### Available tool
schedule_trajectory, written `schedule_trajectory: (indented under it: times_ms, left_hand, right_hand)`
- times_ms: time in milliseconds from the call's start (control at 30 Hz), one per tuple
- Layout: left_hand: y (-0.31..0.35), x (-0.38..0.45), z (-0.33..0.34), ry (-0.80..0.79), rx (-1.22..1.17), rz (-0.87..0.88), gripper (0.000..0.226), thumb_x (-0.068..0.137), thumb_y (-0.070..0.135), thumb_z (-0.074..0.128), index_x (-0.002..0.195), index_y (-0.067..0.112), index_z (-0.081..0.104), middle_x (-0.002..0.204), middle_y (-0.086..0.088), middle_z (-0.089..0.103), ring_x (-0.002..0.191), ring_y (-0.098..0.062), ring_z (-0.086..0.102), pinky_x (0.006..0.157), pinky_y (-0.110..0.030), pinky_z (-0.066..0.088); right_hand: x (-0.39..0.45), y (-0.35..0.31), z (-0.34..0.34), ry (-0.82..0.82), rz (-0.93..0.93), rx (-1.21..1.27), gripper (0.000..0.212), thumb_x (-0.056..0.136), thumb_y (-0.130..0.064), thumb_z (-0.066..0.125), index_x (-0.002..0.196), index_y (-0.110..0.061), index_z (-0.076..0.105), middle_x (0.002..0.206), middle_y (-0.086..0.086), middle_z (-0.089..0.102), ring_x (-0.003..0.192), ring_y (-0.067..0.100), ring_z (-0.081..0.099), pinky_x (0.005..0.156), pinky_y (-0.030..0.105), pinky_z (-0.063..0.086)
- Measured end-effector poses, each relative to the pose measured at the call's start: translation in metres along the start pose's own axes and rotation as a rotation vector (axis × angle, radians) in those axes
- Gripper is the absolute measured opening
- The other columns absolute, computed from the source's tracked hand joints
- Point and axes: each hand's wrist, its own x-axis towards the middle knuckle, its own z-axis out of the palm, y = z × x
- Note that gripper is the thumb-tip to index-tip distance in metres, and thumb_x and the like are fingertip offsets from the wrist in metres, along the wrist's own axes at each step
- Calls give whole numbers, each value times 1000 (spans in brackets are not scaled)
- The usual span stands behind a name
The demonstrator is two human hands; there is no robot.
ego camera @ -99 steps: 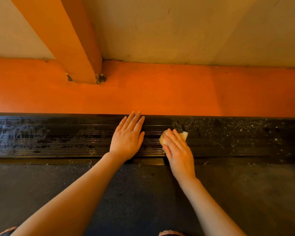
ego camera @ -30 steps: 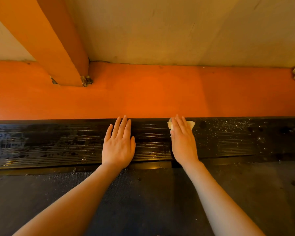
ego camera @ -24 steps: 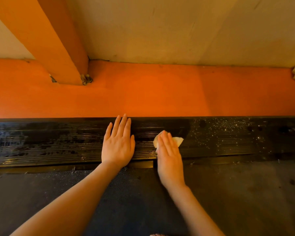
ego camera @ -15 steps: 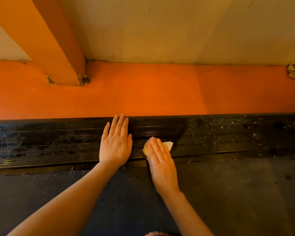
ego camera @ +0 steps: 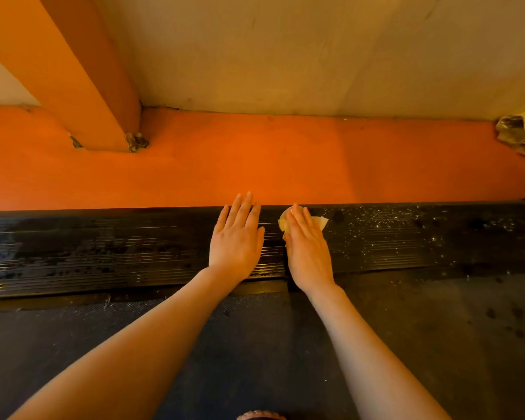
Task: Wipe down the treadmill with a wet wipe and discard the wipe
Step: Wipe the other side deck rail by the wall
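The treadmill's black ribbed side rail (ego camera: 103, 253) runs across the view, wet and streaked on the left, speckled with dust on the right (ego camera: 406, 234). My right hand (ego camera: 306, 250) lies flat with straight fingers, pressing a small pale wet wipe (ego camera: 321, 222) onto the rail near its far edge. The wipe shows only at the fingertips; the rest is under the hand. My left hand (ego camera: 237, 241) rests flat on the rail just left of it, fingers straight, holding nothing.
Behind the rail lies the orange frame (ego camera: 346, 165), with an orange upright post (ego camera: 82, 86) bolted on at the left. The dark belt (ego camera: 255, 344) fills the foreground. A crumpled wrapper (ego camera: 522, 131) sits at the far right. A beige wall stands behind.
My right hand has pushed the wipe from the rail's near edge up to its far edge. The left hand has stayed planted on the rail.
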Motion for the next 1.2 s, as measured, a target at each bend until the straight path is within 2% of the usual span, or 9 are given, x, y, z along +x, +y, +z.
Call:
schedule_trajectory:
  times_ms: [133, 233, 300, 433, 600, 667, 867, 1033, 1200]
  left_hand:
    - [0, 1, 13, -37, 80, 43, 59, 104, 41, 21, 156, 17, 11, 164, -5, 2, 151, -19, -6, 120, -36, -7]
    - [-2, -3, 17, -10, 115, 61, 60, 102, 42, 20, 155, 16, 17, 163, -6, 11, 151, -21, 2, 120, -37, -2]
    - [-2, -2, 17, -14, 115, 61, 59, 102, 42, 21, 155, 16, 17, 163, -6, 9, 151, -20, 1, 120, -37, -3]
    - [-1, -2, 17, -8, 109, 67, 59, 102, 41, 23, 155, 16, 16, 163, -5, 8, 151, -19, -1, 120, -37, -2]
    - [-1, -2, 17, -1, 109, 67, 58, 103, 40, 27, 155, 16, 18, 163, -5, 10, 151, -20, 0, 120, -37, -2]
    - [-1, -2, 17, 3, 111, 68, 58, 103, 40, 24, 155, 16, 16, 163, -5, 8, 151, -19, -1, 120, -36, -4]
    - [0, -2, 16, -1, 114, 60, 59, 103, 40, 25, 155, 16, 16, 164, -5, 9, 151, -20, 0, 120, -36, -3]
    - [1, -2, 16, -7, 110, 61, 60, 102, 41, 22, 156, 16, 12, 164, -4, 5, 151, -19, -3, 120, -36, -5]
    - [1, -2, 16, -3, 106, 57, 59, 103, 40, 24, 156, 16, 14, 164, -5, 7, 151, -19, -2, 120, -36, -4]
  right_hand:
    - [-46, 2, 16, 55, 78, 26, 59, 102, -17, 46, 154, -16, 18, 163, 2, 18, 151, 17, 7, 123, 37, 12]
    - [-76, 7, 28, 96, 117, -52, 63, 95, -16, 59, 151, -14, 29, 158, 5, 31, 149, 23, 20, 118, 40, 20]
    - [-72, 12, 27, 111, 92, -55, 59, 96, -19, 54, 150, -13, 32, 157, 6, 34, 148, 24, 23, 117, 41, 22]
    - [-32, 19, 7, 61, 60, -18, 54, 103, -25, 34, 156, -17, 22, 162, 4, 21, 151, 22, 10, 122, 39, 16]
    - [-4, 23, -3, 55, 85, -19, 55, 105, -25, 34, 156, -14, 18, 164, 5, 16, 152, 21, 7, 123, 39, 14]
    - [-18, 22, 2, 79, 102, -11, 54, 104, -25, 36, 155, -13, 22, 163, 6, 20, 151, 20, 9, 123, 37, 13]
    - [-85, 17, 32, 158, 200, -25, 60, 95, -17, 54, 150, -11, 31, 157, 9, 32, 147, 26, 20, 116, 45, 25]
    - [-53, 21, 19, 128, 183, -32, 54, 103, -23, 37, 154, -13, 24, 161, 7, 22, 151, 23, 11, 121, 41, 15]
    - [-1, 34, -9, 73, 144, -33, 53, 106, -24, 33, 156, -13, 19, 164, 7, 17, 152, 22, 7, 124, 38, 11]
